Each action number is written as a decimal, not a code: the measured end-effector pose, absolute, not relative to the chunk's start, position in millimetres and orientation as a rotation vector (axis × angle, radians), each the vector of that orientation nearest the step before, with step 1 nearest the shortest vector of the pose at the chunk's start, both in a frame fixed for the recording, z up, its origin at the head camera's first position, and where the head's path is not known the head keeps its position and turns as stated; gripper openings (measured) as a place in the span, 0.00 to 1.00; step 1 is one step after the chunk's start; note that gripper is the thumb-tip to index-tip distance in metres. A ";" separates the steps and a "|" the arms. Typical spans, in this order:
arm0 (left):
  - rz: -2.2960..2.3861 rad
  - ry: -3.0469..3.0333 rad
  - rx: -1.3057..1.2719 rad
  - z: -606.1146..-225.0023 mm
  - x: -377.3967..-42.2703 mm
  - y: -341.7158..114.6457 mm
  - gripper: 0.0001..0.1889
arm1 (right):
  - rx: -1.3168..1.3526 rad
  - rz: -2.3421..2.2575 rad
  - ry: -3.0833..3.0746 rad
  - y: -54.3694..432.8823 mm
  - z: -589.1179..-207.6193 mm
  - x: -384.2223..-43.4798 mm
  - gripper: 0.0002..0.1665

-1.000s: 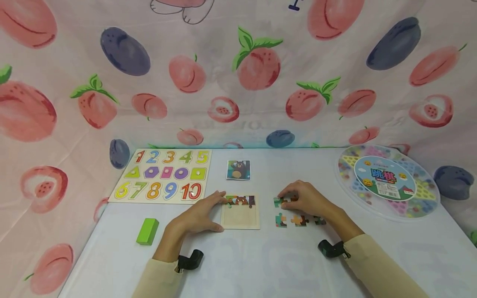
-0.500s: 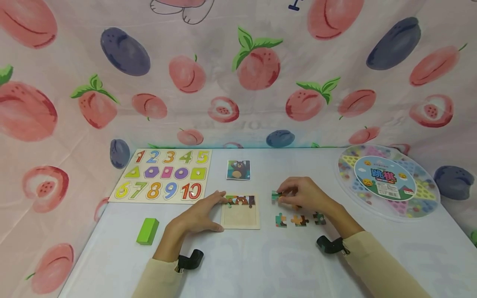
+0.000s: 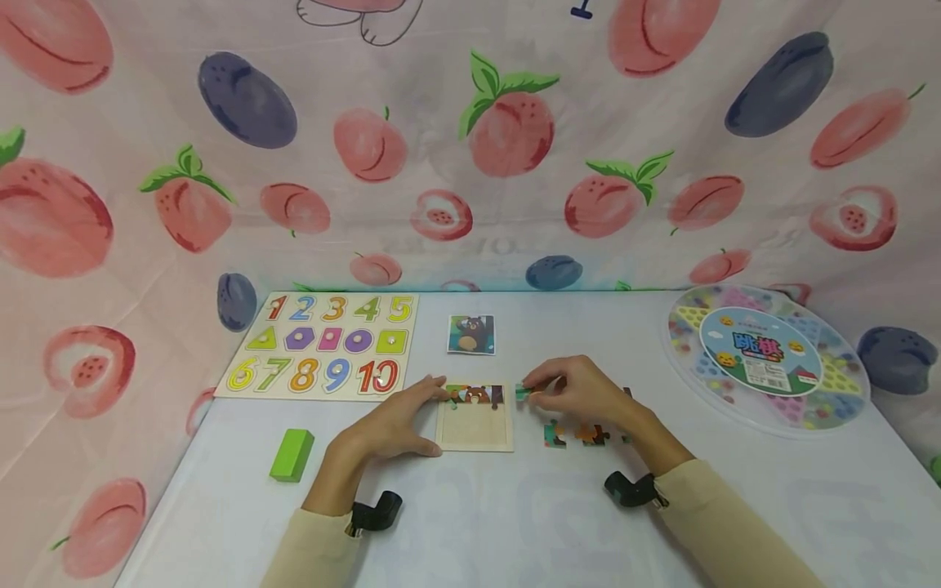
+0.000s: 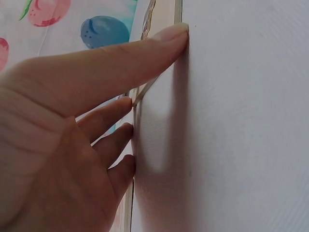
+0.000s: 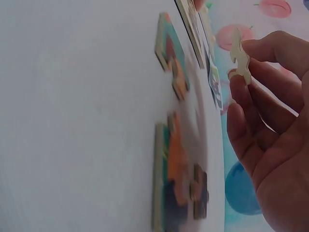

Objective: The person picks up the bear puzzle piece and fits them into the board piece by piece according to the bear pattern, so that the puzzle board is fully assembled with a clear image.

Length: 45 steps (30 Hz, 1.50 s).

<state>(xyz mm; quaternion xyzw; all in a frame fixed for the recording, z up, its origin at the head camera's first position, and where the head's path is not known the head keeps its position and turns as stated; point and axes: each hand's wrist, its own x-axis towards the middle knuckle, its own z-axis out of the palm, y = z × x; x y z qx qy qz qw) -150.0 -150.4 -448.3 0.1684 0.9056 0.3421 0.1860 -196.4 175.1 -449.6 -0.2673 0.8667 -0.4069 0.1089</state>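
A shallow wooden puzzle tray (image 3: 474, 429) lies mid-table, with puzzle pieces of a bear picture (image 3: 476, 395) along its top edge. My left hand (image 3: 388, 425) rests at the tray's left side, index finger near the upper left corner and thumb at the lower left. In the left wrist view, the thumb (image 4: 140, 55) lies straight against the tray's edge. Between thumb and fingers, my right hand (image 3: 581, 388) pinches a puzzle piece (image 5: 240, 58), raised off the table just right of the tray. Loose puzzle pieces (image 3: 555, 434) lie below that hand, some partly hidden by it.
A bear picture card (image 3: 471, 335) lies behind the tray. At the back left is a number and shape board (image 3: 367, 343), with a green block (image 3: 292, 455) in front of it. A round Chinese checkers set (image 3: 768, 359) occupies the back right.
My right hand has picked up a puzzle piece from the upper row and moved left with it, close to the tray. The left hand has stayed in place.
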 end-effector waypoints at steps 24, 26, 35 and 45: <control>0.992 2.542 0.478 -449.9 -153.9 -150.9 0.39 | -1.014 -1.185 2.460 111.1 -456.0 -190.3 0.09; 0.998 2.541 0.478 -449.6 -153.9 -151.1 0.39 | -1.027 -1.189 2.463 106.1 -457.2 -190.3 0.09; 0.993 2.549 0.461 -448.3 -153.2 -150.3 0.39 | -1.059 -1.096 2.527 86.2 -460.9 -188.6 0.08; 1.026 2.542 0.480 -449.1 -153.2 -151.7 0.39 | -0.981 -0.986 2.589 70.9 -461.7 -186.1 0.08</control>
